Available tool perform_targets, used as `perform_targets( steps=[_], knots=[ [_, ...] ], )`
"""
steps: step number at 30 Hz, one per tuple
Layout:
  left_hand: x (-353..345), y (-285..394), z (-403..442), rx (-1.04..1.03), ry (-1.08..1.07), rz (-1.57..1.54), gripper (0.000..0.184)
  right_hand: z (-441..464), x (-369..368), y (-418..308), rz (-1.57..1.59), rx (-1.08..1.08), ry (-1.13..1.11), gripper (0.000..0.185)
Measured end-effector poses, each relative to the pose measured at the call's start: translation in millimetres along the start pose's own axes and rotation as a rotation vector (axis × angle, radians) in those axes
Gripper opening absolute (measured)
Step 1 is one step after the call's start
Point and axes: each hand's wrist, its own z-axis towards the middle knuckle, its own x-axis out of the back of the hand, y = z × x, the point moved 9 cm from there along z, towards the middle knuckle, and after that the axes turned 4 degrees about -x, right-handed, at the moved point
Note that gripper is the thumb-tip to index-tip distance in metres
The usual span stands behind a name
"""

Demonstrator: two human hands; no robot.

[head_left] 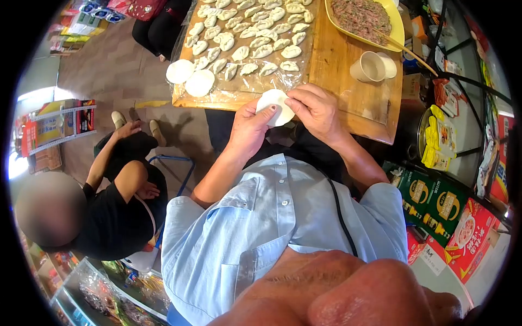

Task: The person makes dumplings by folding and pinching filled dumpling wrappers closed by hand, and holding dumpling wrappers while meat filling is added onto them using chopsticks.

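Observation:
A round white dumpling wrapper (281, 113) is held up in front of my chest, by the table's near edge. My left hand (248, 129) grips its left side, thumb lying across the face. At the right rim, the thumb and fingers of my right hand (317, 112) pinch the dough. Two flat wrappers (199, 83) lie at the table's near left corner. Behind them, many folded dumplings (262, 51) are spread on clear plastic. A yellow tray (399, 33) at the far right holds minced filling (361, 19), with wooden chopsticks (405, 50) resting on its edge.
Two nested paper cups (368, 67) lie on the wooden table (342, 98) at right. A person in black (122, 217) sits close by on my left. Shelves with packets and green boxes (435, 198) stand to the right. Another person's dark-clad legs (157, 32) show at the far left.

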Motion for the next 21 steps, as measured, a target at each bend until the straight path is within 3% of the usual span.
perform_targets(
  steps=[11, 15, 17, 19, 21],
  knots=[
    [-28, -17, 14, 0.148, -0.104, 0.104, 0.027, -5, 31, 14, -0.035, -0.064, -0.023, 0.015],
    [-28, -20, 16, 0.127, -0.081, 0.029, 0.03, -16, 108, 39, -0.15, -0.18, 0.429, 0.02],
    [-31, -17, 17, 0.098, -0.095, -0.082, 0.031, -26, 156, 69, -0.177, -0.406, 0.625, 0.022],
    [-31, -18, 18, 0.127, -0.112, -0.158, 0.031, -31, 193, 99, 0.076, -0.644, 0.763, 0.031],
    [-31, -18, 17, 0.156, -0.127, -0.233, 0.03, -34, 214, 118, 0.164, -0.655, 0.825, 0.036]
  ],
)
